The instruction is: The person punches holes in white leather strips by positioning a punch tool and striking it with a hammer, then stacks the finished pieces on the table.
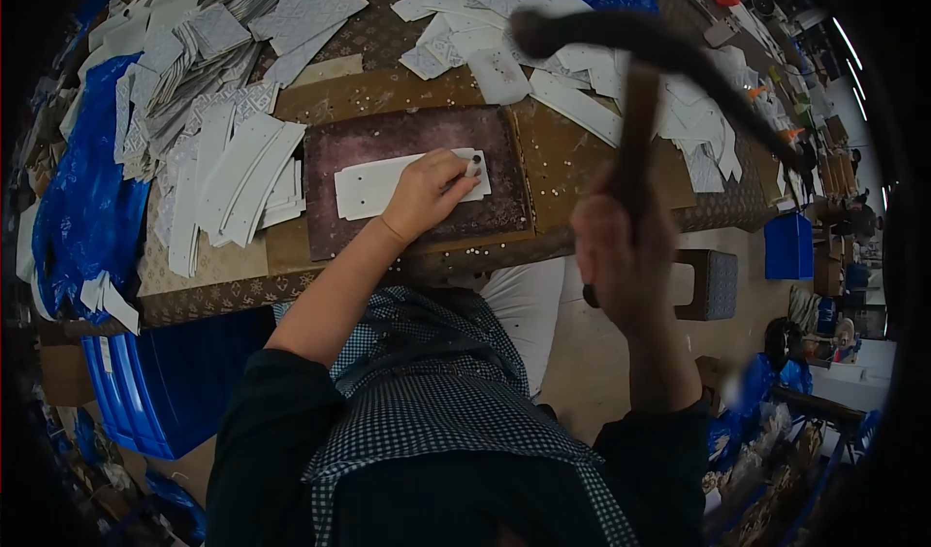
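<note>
A white card piece (373,186) with small dark holes lies on a dark reddish board (407,130) at the table's front. My left hand (427,193) rests on its right part, fingers closed round a small punch (473,165) that stands upright with its dark top showing. The punch's tip is hidden. On the right, my right hand (624,246) is wrapped round the wooden handle of a hammer (640,120). The hammer is raised above the table, its dark curved head blurred and up to the right of the punch.
Stacks of white pieces (247,174) lie left of the board, with more patterned pieces (465,28) behind. Small white discs are scattered around. A blue plastic sheet (92,188) hangs at the left. Below the table edge stand a blue crate (175,382) and a stool (716,285).
</note>
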A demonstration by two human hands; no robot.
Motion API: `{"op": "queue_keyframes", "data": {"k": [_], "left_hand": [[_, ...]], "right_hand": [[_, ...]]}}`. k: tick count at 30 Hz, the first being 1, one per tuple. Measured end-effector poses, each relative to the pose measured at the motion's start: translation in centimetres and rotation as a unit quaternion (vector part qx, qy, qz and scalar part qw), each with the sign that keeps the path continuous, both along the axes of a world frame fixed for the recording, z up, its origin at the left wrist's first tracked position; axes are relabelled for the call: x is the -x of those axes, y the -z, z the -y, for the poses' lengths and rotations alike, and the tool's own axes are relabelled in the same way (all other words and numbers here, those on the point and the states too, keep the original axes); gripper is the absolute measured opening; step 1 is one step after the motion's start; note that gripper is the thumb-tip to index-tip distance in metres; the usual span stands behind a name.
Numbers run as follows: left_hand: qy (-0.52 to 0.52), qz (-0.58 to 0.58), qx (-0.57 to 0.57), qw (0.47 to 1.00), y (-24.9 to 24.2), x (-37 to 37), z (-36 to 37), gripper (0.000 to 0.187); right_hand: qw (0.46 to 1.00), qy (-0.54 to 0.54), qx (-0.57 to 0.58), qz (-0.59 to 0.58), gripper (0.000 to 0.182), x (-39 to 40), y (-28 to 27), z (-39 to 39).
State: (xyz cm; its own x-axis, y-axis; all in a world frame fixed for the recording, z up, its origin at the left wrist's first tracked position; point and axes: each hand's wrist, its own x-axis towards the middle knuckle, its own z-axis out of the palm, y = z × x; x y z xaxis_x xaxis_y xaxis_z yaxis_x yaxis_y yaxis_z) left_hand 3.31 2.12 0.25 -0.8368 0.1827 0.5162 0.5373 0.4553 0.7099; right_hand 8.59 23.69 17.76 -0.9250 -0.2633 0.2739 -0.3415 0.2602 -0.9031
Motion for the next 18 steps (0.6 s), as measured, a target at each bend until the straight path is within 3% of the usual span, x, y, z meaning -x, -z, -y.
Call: {"op": "queue_keyframes", "data": {"k": [1,4,7,10,13,16,18], "left_hand": [[-0.002,-0.003,-0.002,1.000,0.0,-0.1,0.0,0.013],[0.000,-0.008,-0.007,1.000,-0.1,0.0,0.1,0.013],[0.006,-0.012,0.001,1.000,0.0,-0.1,0.2,0.013],[0.002,-0.062,-0.009,0.998,0.9,0.1,0.1,0.013],[0.006,-0.019,-0.004,1.000,-0.2,-0.3,0.0,0.014],[0.003,-0.029,0.000,1.000,0.1,-0.3,0.3,0.015],[0.011,-0.023,-0.005,1.000,0.0,-0.3,0.2,0.015]], "right_hand": [[0.988,-0.027,-0.150,-0.029,0.027,0.6,1.6,-0.4],[0.960,-0.065,-0.256,0.095,0.022,0.5,2.7,-1.1],[0.978,-0.034,-0.166,0.121,0.018,-0.2,-0.7,-0.7],[0.999,0.000,0.007,0.036,0.018,-0.9,-4.2,-0.3],[0.995,-0.016,0.081,0.064,0.021,-1.3,-3.7,0.3],[0.963,-0.029,-0.267,-0.022,0.023,0.0,2.5,-0.5],[0.967,-0.030,-0.245,0.062,0.023,-0.4,4.2,-1.6]]}}
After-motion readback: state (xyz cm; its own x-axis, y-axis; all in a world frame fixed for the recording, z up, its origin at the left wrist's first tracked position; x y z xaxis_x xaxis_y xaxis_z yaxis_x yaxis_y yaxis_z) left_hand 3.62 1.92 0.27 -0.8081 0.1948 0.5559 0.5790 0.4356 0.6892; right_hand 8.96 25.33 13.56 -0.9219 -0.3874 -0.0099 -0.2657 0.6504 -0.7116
